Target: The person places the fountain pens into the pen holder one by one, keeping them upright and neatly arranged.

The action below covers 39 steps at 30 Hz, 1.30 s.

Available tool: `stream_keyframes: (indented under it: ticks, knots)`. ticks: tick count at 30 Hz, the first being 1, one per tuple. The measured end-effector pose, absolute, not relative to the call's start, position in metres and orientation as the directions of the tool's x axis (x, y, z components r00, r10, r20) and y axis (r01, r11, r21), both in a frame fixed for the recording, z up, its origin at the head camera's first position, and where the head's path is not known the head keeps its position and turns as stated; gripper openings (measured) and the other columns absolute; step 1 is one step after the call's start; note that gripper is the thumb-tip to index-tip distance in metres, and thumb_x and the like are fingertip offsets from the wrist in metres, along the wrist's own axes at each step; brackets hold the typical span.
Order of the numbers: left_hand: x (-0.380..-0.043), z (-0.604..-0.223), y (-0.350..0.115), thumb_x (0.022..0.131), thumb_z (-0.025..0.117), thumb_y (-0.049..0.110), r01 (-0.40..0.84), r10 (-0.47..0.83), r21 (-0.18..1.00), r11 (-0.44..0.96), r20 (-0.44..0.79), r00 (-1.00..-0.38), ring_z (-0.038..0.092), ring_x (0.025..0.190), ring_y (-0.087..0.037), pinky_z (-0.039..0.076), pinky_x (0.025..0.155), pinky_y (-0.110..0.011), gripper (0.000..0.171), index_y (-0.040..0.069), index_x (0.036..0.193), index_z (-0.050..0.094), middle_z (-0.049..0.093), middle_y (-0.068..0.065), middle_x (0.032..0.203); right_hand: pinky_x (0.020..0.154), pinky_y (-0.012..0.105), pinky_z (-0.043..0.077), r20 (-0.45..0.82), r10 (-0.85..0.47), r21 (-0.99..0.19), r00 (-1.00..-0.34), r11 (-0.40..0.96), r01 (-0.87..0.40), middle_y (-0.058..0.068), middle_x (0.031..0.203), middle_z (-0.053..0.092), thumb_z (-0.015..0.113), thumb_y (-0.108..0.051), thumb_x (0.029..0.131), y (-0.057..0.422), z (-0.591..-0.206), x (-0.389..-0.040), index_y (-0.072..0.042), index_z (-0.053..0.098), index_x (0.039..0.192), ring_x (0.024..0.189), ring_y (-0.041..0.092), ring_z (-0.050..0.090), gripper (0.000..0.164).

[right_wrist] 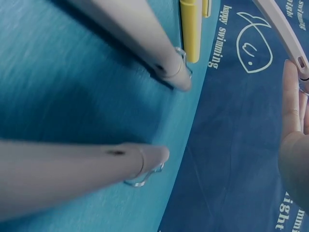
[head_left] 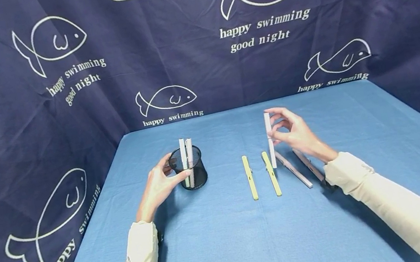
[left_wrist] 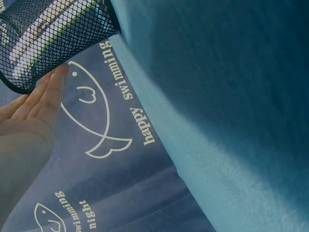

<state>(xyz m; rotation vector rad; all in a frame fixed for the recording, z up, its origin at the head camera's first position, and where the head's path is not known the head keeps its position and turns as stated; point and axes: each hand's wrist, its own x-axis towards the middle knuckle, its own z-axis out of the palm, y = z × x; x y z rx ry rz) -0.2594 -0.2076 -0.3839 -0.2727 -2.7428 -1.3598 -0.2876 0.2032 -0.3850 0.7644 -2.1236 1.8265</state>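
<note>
The head view shows seven pens in all: two in a cup, one held, and four lying on the blue desk (head_left: 229, 248). One black mesh cup (head_left: 200, 175) is at the left, with the left hand (head_left: 157, 185) clamped on it, thumb across its near side and fingers at its far left. Two pale pens stand inside, a left one (head_left: 182, 150) and a right one (head_left: 190, 149), side by side, their tops above the rim.

At the right, the right hand (head_left: 297, 136) pinches one pale pen (head_left: 273, 155) between thumb and fingers, upright.

Between cup and right hand lie two yellow pens, a left one (head_left: 251, 184) and a right one (head_left: 274, 180), near each other and apart. Right of them are two pale pinkish pens, one slanting (head_left: 297, 173) and one farther right (head_left: 308, 164), partly hidden by the right arm; the right wrist view shows a wire clip on each. Two white sleeves cover the forearms. Behind hangs a dark blue cloth (head_left: 202, 58) with five whole fish outlines.
</note>
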Motion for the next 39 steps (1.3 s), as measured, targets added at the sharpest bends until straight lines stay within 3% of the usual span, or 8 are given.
stream_keyframes:
  ticks: [39]
  knots:
    - [-0.258, -0.382, -0.206, 0.083, 0.087, 0.042, 0.176, 0.126, 0.787, 0.591, 0.126, -0.984, 0.06, 0.127, -0.039, 0.048, 0.107, -0.05, 0.096, 0.002, 0.157, 0.04, 0.059, -0.019, 0.14, 0.068, 0.042, 0.063, 0.49, -0.263, -0.86, -0.831, 0.006, -0.51, 0.02, 0.115, 0.052, 0.064, 0.015, 0.093, 0.153, -0.381, -0.291, 0.001, 0.048, 0.149, 0.088, 0.017, 0.065, 0.06]
